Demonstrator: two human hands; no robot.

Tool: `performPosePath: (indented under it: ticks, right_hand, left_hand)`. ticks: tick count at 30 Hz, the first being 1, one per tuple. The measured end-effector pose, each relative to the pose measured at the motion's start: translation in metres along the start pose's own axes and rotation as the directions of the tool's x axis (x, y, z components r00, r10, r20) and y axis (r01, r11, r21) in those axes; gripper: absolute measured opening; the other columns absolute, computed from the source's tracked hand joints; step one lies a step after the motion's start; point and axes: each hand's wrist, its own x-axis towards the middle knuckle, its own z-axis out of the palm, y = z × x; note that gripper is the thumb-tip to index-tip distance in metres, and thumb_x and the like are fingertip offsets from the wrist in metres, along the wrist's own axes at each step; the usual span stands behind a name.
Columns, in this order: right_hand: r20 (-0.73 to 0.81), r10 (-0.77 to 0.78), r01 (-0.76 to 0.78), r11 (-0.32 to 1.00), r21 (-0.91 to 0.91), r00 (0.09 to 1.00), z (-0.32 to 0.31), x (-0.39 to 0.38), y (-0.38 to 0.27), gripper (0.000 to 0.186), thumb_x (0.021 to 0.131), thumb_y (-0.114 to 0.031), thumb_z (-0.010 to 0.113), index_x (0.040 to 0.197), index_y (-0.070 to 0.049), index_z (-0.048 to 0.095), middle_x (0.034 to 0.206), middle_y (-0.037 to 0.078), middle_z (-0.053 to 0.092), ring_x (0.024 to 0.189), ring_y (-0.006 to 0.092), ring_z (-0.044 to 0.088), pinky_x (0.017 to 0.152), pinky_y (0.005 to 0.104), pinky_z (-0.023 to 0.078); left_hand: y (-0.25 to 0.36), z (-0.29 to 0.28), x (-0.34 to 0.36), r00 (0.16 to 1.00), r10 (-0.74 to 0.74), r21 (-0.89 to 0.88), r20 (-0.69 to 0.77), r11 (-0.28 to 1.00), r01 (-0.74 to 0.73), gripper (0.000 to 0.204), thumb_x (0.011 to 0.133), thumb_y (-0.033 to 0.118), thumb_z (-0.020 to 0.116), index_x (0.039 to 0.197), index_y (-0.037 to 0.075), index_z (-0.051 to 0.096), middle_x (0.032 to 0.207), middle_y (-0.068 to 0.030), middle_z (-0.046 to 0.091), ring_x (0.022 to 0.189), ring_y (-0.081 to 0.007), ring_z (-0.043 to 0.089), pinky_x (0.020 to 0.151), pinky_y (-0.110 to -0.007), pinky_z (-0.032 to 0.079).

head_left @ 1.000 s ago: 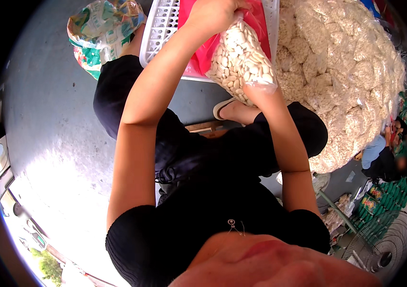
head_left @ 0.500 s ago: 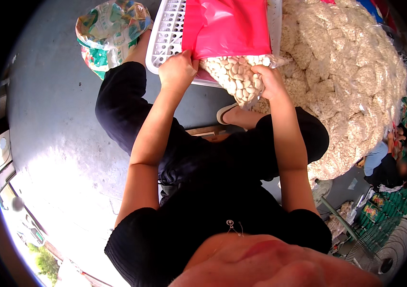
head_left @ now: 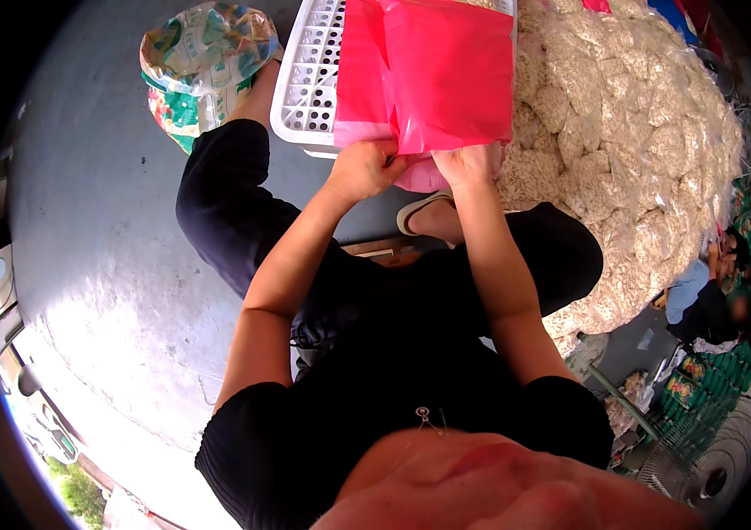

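My left hand (head_left: 365, 170) pinches the lower edge of a red plastic bag (head_left: 449, 79), which lies over a white perforated plastic basket (head_left: 303, 79). Close on its right, my right hand (head_left: 466, 163) reaches under the bag's edge, so its fingertips and whatever they touch are hidden. Pinkish plastic hangs down between and below both hands. The clear bag of pale flat seeds no longer shows beneath the red plastic.
A large heap of clear bags with pale contents (head_left: 614, 150) fills the right side. A printed sack (head_left: 199, 71) stands upper left, by my leg. At far right are another person (head_left: 698, 291), green packets (head_left: 742, 362) and a metal fan (head_left: 715, 459).
Both hands have moved down to the red bag's lower edge, drawing closer together. The clear seed bag, visible in both hands' area earlier, has disappeared under the red plastic, which has slid lower.
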Motion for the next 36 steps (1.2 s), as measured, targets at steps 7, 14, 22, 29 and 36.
performPosePath:
  ticks: [7,14,22,29,36]
  right_hand:
    - [0.034,-0.111,0.112,0.993,-0.045,0.993,0.050,0.075,0.009,0.025,0.090,-0.002,0.059,0.115,-0.003,0.061,0.101,0.009,0.065,0.083,0.0158,0.062,0.075,0.0298,0.052]
    - [0.045,-0.088,0.097,0.781,-0.617,0.995,0.002,0.048,0.014,0.028,0.090,-0.003,0.061,0.118,-0.002,0.059,0.105,0.010,0.065,0.082,0.0128,0.062,0.071,0.0262,0.051]
    - [0.418,-0.571,0.273,-0.324,-0.906,0.706,-0.062,-0.049,-0.081,0.038,0.081,-0.022,0.077,0.108,0.000,0.062,0.084,0.005,0.057,0.063,0.0148,0.052,0.060,0.0278,0.045]
    - [0.072,-0.119,0.065,-0.066,-0.996,0.990,-0.088,-0.057,-0.097,0.031,0.086,-0.027,0.071,0.099,0.001,0.071,0.078,0.008,0.070,0.068,0.0146,0.062,0.065,0.0296,0.048]
    - [0.193,-0.152,0.154,-0.236,-0.960,0.969,-0.083,-0.065,-0.101,0.024,0.084,-0.023,0.073,0.093,-0.001,0.072,0.074,0.007,0.071,0.066,0.0121,0.062,0.061,0.0280,0.048]
  left_hand:
    - [-0.010,-0.020,-0.005,0.995,0.070,0.126,0.069,0.989,-0.078,0.026,0.083,0.029,0.065,0.075,0.005,0.067,0.070,-0.0176,0.063,0.067,-0.0358,0.062,0.059,-0.043,0.047]
    - [-0.016,-0.044,-0.012,0.983,-0.182,0.217,0.017,0.961,0.174,0.034,0.088,0.040,0.059,0.087,0.008,0.071,0.080,-0.0177,0.069,0.081,-0.0371,0.066,0.069,-0.047,0.052]
    - [0.028,-0.057,-0.053,0.919,-0.370,0.698,-0.136,0.623,0.354,0.040,0.088,0.049,0.060,0.077,0.011,0.068,0.074,-0.0095,0.068,0.074,-0.0286,0.068,0.058,-0.039,0.053]
    - [0.095,0.004,-0.019,0.890,0.434,0.336,-0.137,0.866,-0.370,0.020,0.082,0.019,0.071,0.102,0.016,0.070,0.090,-0.0025,0.065,0.075,-0.0267,0.067,0.063,-0.037,0.055]
    - [0.086,0.082,0.046,0.915,0.385,-0.096,-0.117,0.913,-0.396,0.017,0.082,0.009,0.070,0.099,0.013,0.072,0.102,-0.0047,0.063,0.089,-0.0230,0.067,0.075,-0.031,0.054]
